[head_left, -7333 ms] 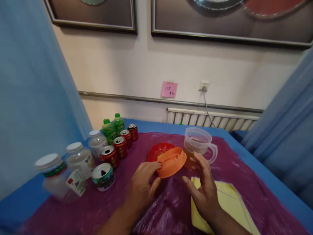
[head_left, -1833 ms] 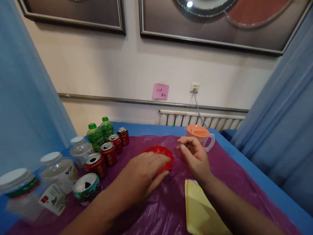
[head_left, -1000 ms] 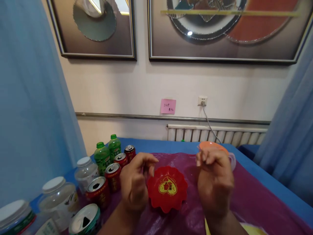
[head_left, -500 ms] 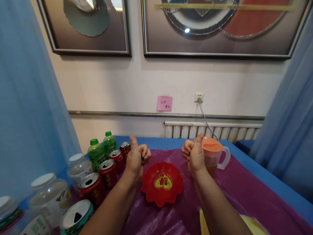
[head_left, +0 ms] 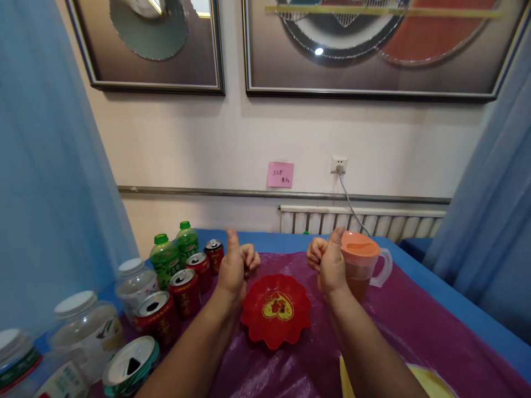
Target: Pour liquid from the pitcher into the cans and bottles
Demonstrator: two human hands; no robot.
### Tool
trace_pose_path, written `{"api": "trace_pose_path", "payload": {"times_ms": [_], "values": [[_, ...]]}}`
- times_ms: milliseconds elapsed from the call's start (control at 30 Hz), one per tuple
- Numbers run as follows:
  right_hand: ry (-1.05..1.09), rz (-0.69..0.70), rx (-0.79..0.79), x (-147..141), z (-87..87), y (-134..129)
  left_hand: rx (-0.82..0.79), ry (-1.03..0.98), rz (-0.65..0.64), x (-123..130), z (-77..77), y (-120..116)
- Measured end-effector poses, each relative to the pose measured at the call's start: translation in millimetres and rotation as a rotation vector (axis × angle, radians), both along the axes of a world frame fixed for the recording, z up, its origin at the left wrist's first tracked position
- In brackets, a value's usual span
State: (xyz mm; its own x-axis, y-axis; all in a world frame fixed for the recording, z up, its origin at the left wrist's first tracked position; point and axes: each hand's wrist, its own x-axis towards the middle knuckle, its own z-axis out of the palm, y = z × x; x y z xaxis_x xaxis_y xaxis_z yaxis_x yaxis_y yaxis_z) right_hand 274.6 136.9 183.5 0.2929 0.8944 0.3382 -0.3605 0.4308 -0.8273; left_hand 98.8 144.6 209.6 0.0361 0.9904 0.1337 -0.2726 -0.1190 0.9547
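Note:
My left hand (head_left: 235,267) is raised with its thumb up and fingers curled, nothing visible in it, at the upper left of a red scalloped plate (head_left: 276,331). On the plate's other side my right hand (head_left: 329,262) makes the same thumb-up fist, also with nothing showing in it. Behind and right of it stands a clear pitcher (head_left: 357,281) with an orange lid, partly hidden by the hand and holding brownish liquid. The plate lies on a purple plastic sheet (head_left: 418,331) and bears a yellow heart pattern.
Left of my left arm stand several red cans (head_left: 185,296), a green-rimmed can (head_left: 131,365), two green bottles (head_left: 165,265) and clear jars with white lids (head_left: 87,331). A yellow cloth (head_left: 429,381) lies partly under my right forearm. Behind are a wall and radiator (head_left: 373,220).
Both hands have moved slightly inward, toward each other, and keep the same thumb-up shape. The view has shifted very slightly; the plate, cans and pitcher stand as before.

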Motion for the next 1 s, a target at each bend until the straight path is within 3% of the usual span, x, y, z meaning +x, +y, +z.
{"api": "trace_pose_path", "payload": {"times_ms": [733,900,1000], "values": [[-0.046,-0.033,0.028,-10,-2.2,-5,0.076,0.030,-0.029,6,-1.1,-11],[-0.119,-0.126,0.067,-23,-1.8,-8,0.228,0.177,-0.035,15,3.3,-30],[-0.228,-0.114,-0.015,-40,-5.9,-14,0.347,0.312,-0.148,20,7.7,-55]]}}
